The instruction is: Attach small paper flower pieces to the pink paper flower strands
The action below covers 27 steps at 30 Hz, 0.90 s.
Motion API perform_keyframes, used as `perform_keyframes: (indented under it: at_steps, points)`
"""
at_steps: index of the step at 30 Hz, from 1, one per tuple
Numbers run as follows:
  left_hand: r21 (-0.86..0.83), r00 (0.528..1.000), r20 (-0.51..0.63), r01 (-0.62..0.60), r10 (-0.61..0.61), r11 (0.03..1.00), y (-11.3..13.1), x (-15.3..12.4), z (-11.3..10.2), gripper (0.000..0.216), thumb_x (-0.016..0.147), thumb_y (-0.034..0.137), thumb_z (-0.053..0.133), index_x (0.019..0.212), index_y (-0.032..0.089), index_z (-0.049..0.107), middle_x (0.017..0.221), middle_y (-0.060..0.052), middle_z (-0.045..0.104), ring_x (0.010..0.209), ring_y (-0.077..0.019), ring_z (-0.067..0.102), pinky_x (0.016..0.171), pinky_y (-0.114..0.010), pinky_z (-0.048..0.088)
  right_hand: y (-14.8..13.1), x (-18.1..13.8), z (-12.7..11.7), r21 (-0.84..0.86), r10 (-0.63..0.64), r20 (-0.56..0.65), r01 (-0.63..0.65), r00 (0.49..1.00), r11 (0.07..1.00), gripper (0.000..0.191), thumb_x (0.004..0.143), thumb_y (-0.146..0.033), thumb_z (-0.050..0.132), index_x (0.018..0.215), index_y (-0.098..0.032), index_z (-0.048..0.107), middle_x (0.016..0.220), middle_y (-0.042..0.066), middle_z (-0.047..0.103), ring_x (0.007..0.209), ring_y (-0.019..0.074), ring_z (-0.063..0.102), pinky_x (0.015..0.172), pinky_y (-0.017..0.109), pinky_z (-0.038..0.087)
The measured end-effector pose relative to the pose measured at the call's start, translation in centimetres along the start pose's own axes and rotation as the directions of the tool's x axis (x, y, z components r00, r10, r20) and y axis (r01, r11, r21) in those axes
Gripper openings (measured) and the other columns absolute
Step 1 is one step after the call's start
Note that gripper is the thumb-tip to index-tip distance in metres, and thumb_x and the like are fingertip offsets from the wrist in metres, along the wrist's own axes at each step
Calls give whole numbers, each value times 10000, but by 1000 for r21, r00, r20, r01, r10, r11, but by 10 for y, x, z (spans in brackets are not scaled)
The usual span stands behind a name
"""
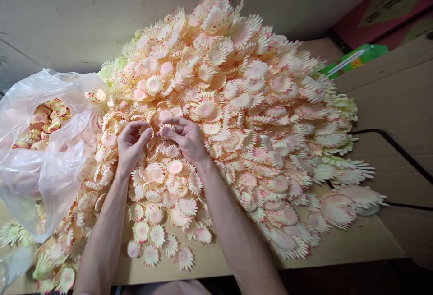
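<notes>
A big heap of cream artificial flower petal pieces [207, 110], pink in the middle with red-tipped fringed edges, covers the table. Close together over its front part, both hands are pinched. My left hand [131, 144] has thumb and fingers closed on the edge of a petal piece [151, 129]. A few centimetres to its right, my right hand [186, 140] grips another fringed petal piece [168, 128] between thumb and fingers. The fingertips partly cover both pieces, so whether they are joined cannot be seen. Loose flower pieces [175, 166] lie under the wrists.
At the left, a clear plastic bag [64, 164] holds more petal pieces [50, 121]. Cardboard [389, 96] and a thin black bar [402, 148] stand on the right, with a green packet [358, 60] behind. The table's front edge [352, 250] shows below; a wall [67, 15] closes the back.
</notes>
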<state>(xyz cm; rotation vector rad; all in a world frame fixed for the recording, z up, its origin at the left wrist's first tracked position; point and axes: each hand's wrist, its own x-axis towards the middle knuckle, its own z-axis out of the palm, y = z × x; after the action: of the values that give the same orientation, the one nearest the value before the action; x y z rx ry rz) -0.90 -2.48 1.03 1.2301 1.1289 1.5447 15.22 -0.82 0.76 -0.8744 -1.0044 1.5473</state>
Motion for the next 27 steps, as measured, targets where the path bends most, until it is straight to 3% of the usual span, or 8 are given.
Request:
perform_keyframes:
  at_steps: [7,11,15,20,23,27]
  points:
    - [3,1000,4,-16,16,1000,-1,0,1,262,757,323,796,953,207,667,931,-28,668,792,-99,630,721,-223,550,-1,0,2,-61,-24,52,27,998,998,391,771,-468,772,1039,-223,628,602,-52,617,487,107,578,524,263,532]
    - [-61,1000,6,-11,11,998,-4,0,2,486,711,308,839,1124,255,588,901,-6,683,762,-97,654,687,-216,557,-2,-1,0,-112,-61,3,61,998,992,331,811,-507,725,961,-238,603,498,-100,454,385,63,349,399,219,351]
    - [-37,1000,0,-17,17,999,-2,0,2,417,677,316,865,1002,218,622,897,-15,705,793,-110,684,721,-227,570,-3,-2,-2,-146,-48,113,64,992,987,359,738,-499,794,899,-226,625,513,-83,443,433,76,374,421,231,290]
    - [-65,996,64,64,-60,996,2,-2,-3,310,780,472,758,922,200,717,932,-59,740,801,-131,707,703,-234,579,-2,-1,-2,-208,-60,68,73,996,975,289,727,-428,818,808,-209,648,514,-89,335,460,67,251,449,237,222]
    - [-153,986,129,124,-105,980,3,-3,-4,389,834,577,648,923,211,747,936,-74,758,821,-163,731,682,-266,600,1,0,-2,-179,-75,48,82,996,980,262,730,-401,814,813,-202,665,526,-88,318,483,67,247,468,230,234]
    - [-155,979,183,116,-87,981,6,-3,-2,246,743,394,812,921,228,773,993,-64,774,875,-163,740,788,-279,607,3,3,-1,-120,-72,37,76,997,990,263,672,-345,847,810,-199,677,567,-81,395,517,69,336,522,215,349]
